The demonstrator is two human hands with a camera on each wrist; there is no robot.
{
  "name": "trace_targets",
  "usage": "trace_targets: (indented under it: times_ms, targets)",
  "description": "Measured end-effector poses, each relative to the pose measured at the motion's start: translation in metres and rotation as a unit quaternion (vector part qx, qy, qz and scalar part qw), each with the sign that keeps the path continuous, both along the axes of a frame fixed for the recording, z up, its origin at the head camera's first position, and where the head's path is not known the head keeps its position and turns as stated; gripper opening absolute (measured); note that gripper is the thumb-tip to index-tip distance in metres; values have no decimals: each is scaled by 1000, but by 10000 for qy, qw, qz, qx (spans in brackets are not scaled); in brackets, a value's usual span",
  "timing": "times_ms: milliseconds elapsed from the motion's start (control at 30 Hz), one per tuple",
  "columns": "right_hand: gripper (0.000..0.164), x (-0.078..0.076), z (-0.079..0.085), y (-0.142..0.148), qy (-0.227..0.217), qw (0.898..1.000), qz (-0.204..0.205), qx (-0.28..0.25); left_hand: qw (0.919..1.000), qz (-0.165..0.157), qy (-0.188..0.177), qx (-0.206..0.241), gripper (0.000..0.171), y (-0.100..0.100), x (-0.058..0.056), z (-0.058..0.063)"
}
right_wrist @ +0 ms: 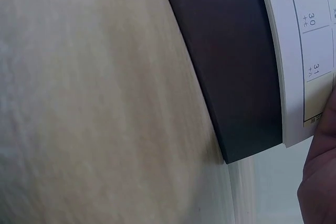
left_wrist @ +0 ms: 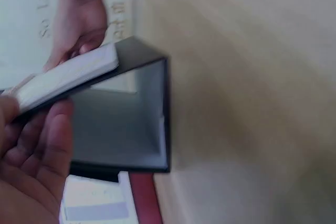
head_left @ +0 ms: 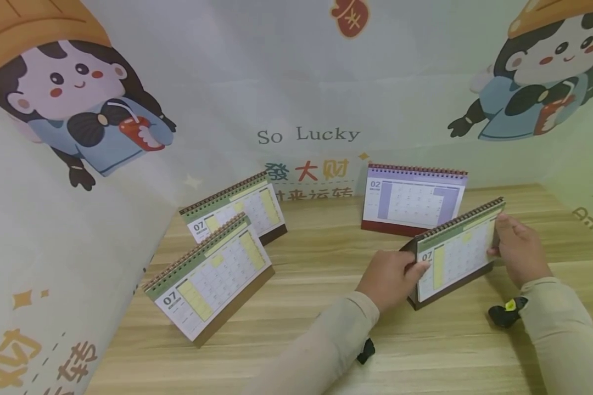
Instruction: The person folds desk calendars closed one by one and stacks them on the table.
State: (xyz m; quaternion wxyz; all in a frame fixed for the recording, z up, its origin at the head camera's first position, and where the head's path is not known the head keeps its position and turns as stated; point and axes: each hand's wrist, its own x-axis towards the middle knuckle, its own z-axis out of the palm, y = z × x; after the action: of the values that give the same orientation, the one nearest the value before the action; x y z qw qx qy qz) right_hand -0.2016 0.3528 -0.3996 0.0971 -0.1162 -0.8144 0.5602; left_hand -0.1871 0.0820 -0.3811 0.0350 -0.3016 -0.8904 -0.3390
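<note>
A green-topped desk calendar (head_left: 462,258) with a dark stand shows page 07 at the right of the table. My left hand (head_left: 387,277) pinches its left edge, thumb on the pages and fingers behind the stand. At the opposite edge, my right hand (head_left: 521,247) grips the pages and stand. The left wrist view looks into the hollow of the stand (left_wrist: 115,127) from its side. In the right wrist view, the dark base (right_wrist: 231,77) is at or just above the tabletop; I cannot tell which.
Behind stands a purple calendar (head_left: 412,200) with a red base, page 02. At the left, a brown-based 07 calendar (head_left: 217,274) partly covers another 07 calendar (head_left: 272,211). A printed cloth (head_left: 306,99) hangs around the wooden table (head_left: 296,340).
</note>
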Motion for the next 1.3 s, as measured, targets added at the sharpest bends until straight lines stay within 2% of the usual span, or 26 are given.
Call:
trace_targets:
  times_ms: [100, 167, 267, 333, 433, 533, 700, 800, 900, 1067, 1133, 1300]
  targets:
    - [72, 0, -1, 2, 78, 9998, 18, -195, 9986, 158, 102, -497, 41, -3, -3, 3]
    - [58, 0, -1, 3, 139, 9993, 18, -333, 9970, 411, 89, -650, 43, -6, -3, 5]
    - [46, 0, -1, 2, 182, 9989, -24, -438, 9937, 848, -130, -718, 52, -8, -2, 5]
    - [47, -1, 0, 1, 234, 9981, -36, -563, 9908, 1071, -269, -777, 57, -8, -1, 5]
    - [48, -1, 0, 1, 305, 9967, -34, -756, 9871, 1198, -366, -1002, 62, -8, 0, 4]
    - [48, -1, 0, 1, 340, 9958, -21, -851, 9862, 1140, -539, -1074, 61, -7, 0, 3]
    - [48, -1, -1, 1, 432, 9941, -17, -999, 9868, 743, -1379, -414, 53, -6, 0, 1]
    - [39, -1, -1, 1, 421, 9939, -70, -1013, 9793, 432, -1979, 60, 51, -7, -3, 0]
    - [34, -1, -1, 0, 316, 9957, -154, -860, 9690, 284, -2435, 319, 56, -7, -7, -1]
    - [28, -1, -1, 0, 183, 9969, -209, -730, 9591, 293, -2736, 661, 59, -3, -10, 6]
    - [31, -2, -2, 0, 201, 9969, -200, -731, 9527, 263, -2881, 931, 61, 0, -10, 10]
    - [51, -1, -2, 0, 331, 9976, -168, -577, 9344, 316, -3263, 1392, 70, 5, -11, 17]
